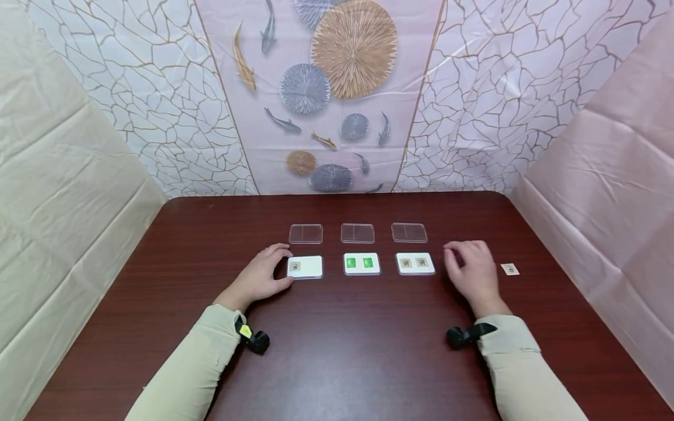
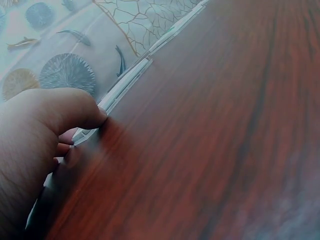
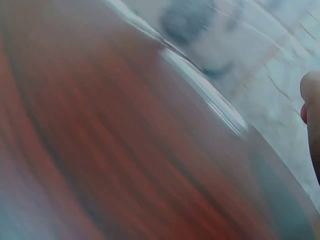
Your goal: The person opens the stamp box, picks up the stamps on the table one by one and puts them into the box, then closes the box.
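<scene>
My left hand (image 1: 259,278) grips the left end of a shallow clear plastic case (image 1: 313,267) that bears a white card with one small brown stamp-like square on its left half. In the left wrist view its thumb (image 2: 92,116) presses the near edge of that case. My right hand (image 1: 472,273), fingers loosely curled with nothing seen between them, is over the table. It lies between a case with two brown squares (image 1: 416,264) and a loose small square (image 1: 509,269) with a dark picture. The right wrist view is blurred and shows little of the hand.
A middle case (image 1: 361,264) holds two green squares. Behind the row lie three clear lids, left (image 1: 306,234), middle (image 1: 357,233) and right (image 1: 409,233). The dark red wooden table (image 1: 358,351) meets a patterned cloth (image 1: 184,146) at the back.
</scene>
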{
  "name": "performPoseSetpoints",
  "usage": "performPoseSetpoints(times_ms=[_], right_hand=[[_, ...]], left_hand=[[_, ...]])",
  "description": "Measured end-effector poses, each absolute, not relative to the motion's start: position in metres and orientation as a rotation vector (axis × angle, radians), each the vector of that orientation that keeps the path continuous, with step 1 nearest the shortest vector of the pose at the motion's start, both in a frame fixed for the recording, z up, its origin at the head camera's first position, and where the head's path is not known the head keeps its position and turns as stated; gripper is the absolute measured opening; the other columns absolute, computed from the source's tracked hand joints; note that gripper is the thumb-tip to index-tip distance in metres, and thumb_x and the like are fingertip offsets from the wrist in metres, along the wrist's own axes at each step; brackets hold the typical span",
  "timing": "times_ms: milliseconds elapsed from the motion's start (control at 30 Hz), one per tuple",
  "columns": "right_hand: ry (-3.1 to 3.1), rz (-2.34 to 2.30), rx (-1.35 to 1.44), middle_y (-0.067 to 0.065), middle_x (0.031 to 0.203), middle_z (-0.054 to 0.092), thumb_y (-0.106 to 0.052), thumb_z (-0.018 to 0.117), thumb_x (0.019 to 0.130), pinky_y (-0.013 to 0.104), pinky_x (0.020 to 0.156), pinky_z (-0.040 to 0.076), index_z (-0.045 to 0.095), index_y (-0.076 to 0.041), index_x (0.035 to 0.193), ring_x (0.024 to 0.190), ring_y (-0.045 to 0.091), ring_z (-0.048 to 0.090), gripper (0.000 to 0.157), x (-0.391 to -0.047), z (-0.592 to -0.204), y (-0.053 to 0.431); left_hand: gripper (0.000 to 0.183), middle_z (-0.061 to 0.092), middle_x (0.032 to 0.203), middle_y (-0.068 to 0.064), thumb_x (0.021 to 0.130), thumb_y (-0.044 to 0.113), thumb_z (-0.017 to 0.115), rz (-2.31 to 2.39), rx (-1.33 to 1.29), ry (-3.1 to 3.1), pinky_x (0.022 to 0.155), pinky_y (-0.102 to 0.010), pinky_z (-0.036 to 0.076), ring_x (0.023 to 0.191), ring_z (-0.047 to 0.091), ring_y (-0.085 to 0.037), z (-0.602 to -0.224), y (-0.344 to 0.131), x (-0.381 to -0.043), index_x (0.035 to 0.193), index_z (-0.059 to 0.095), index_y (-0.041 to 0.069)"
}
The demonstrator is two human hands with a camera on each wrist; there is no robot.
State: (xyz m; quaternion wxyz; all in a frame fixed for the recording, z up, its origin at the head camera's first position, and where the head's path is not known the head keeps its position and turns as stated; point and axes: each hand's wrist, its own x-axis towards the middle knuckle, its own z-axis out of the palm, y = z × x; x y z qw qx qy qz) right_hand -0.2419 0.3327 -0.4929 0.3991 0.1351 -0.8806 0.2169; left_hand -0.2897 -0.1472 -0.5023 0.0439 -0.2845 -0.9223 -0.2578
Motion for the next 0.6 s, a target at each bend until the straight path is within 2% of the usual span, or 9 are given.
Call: performPoseSetpoints(times_ms=[333, 467, 600], right_hand=[[-2.406, 0.454, 0.058, 0.026, 0.097, 0.070, -0.006, 0.062, 0.090, 0.055, 0.087, 0.041, 0.071, 0.001, 0.102, 0.099, 0.047, 0.054, 0.016, -0.214, -0.488, 0.418], [-2.509, 0.433, -0.004, 0.029, 0.105, 0.066, -0.010, 0.062, 0.092, 0.057, 0.092, 0.038, 0.069, 0.003, 0.107, 0.104, 0.050, 0.051, 0.021, -0.207, -0.489, 0.439], [-2.633, 0.453, -0.081, 0.032, 0.114, 0.058, -0.019, 0.063, 0.096, 0.060, 0.095, 0.032, 0.066, 0.004, 0.118, 0.108, 0.054, 0.044, 0.032, -0.203, -0.493, 0.450]], left_hand=[[0.051, 0.051, 0.143, -0.017, 0.081, 0.027, 0.075, -0.800, -0.889, -2.788, 0.111, -0.050, 0.038, 0.133, 0.048, -0.036, -0.500, -0.145, -0.287, 0.125, 0.061, 0.003], [0.051, 0.052, 0.143, -0.017, 0.081, 0.027, 0.074, -0.791, -0.896, -2.776, 0.111, -0.051, 0.038, 0.134, 0.048, -0.036, -0.500, -0.146, -0.286, 0.124, 0.061, 0.003], [0.051, 0.052, 0.143, -0.018, 0.081, 0.027, 0.073, -0.792, -0.903, -2.767, 0.111, -0.051, 0.038, 0.133, 0.048, -0.036, -0.501, -0.147, -0.287, 0.124, 0.061, 0.003]])
